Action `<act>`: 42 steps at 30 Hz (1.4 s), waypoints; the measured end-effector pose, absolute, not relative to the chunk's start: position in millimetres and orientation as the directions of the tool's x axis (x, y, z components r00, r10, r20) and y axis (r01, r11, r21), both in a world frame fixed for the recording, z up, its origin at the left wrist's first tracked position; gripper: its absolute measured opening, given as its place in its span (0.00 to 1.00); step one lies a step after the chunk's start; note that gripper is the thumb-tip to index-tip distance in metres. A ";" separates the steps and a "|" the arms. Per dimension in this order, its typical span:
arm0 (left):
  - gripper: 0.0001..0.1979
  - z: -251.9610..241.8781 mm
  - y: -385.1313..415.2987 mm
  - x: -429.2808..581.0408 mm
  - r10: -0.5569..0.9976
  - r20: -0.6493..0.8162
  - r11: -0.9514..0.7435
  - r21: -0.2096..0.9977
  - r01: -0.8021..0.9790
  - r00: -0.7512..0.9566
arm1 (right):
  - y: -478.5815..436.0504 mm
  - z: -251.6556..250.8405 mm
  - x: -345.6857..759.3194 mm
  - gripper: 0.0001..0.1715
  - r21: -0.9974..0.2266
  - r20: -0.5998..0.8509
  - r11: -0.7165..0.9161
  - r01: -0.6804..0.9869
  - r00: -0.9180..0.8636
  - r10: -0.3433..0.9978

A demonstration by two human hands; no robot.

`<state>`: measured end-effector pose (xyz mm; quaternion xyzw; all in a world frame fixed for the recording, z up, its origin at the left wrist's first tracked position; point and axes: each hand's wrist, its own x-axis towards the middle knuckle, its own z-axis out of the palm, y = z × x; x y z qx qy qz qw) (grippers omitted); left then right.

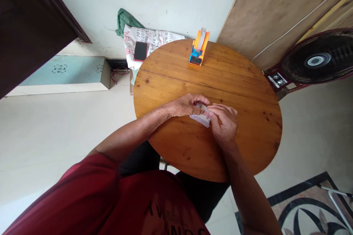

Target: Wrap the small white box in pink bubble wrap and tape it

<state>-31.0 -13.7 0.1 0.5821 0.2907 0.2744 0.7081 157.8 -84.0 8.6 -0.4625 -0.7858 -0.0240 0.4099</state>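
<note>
Between my two hands is a small clear plastic bag (202, 118) with some red marking, held just over the round wooden table (176, 143). My left hand (190, 105) grips its left and upper part, thumb and fingers curled round it. On the other side my right hand (224, 121) pinches the right edge between thumb and fingertips. What lies inside the plastic, if anything, is too small to tell. Farther back on the tabletop stands an orange and blue tape dispenser (199, 47) with a roll of clear tape, touched by neither hand.
A black phone with a red edge (140, 51) lies on a printed white sack (160, 36) beyond the table's back left edge. A green bag (128, 22) sits behind it. To the right stands a round dark fan (317, 58). A pale blue box (63, 71) is at left.
</note>
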 end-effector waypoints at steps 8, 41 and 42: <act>0.19 0.1 -14.2 -31.2 0.733 -0.082 0.163 0.985 -0.057 0.675 | -83.8 8.8 160.2 0.09 -0.258 0.638 0.570 0.780 -0.306 0.706; 0.23 5.4 -20.4 -33.3 0.701 -0.106 0.325 0.928 -0.183 0.705 | -92.7 -1.3 174.2 0.36 -0.424 0.385 0.404 0.811 -0.243 0.890; 0.23 6.8 -19.9 -34.4 0.708 -0.100 0.317 0.930 -0.188 0.699 | -93.1 0.1 173.9 0.37 -0.433 0.380 0.407 0.805 -0.247 0.892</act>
